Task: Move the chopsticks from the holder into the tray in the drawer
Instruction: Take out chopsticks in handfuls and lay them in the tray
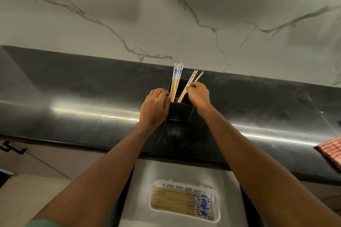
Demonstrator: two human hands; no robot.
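Observation:
A black square holder (181,112) stands on the dark counter. Several wooden chopsticks with blue-and-white tops (176,79) stand upright in its left side. My left hand (156,106) rests against the holder's left edge, fingers curled beside those sticks. My right hand (198,95) pinches a few leaning chopsticks (191,81) at the holder's right side. Below, in the open drawer, a white tray (217,214) holds several chopsticks (177,202) lying flat, blue ends to the right.
The dark counter (73,97) runs the full width below a marble backsplash (166,14). A red checked cloth (332,151) lies at the counter's right edge. The pale drawer (140,190) is open under the counter's front edge, between my forearms.

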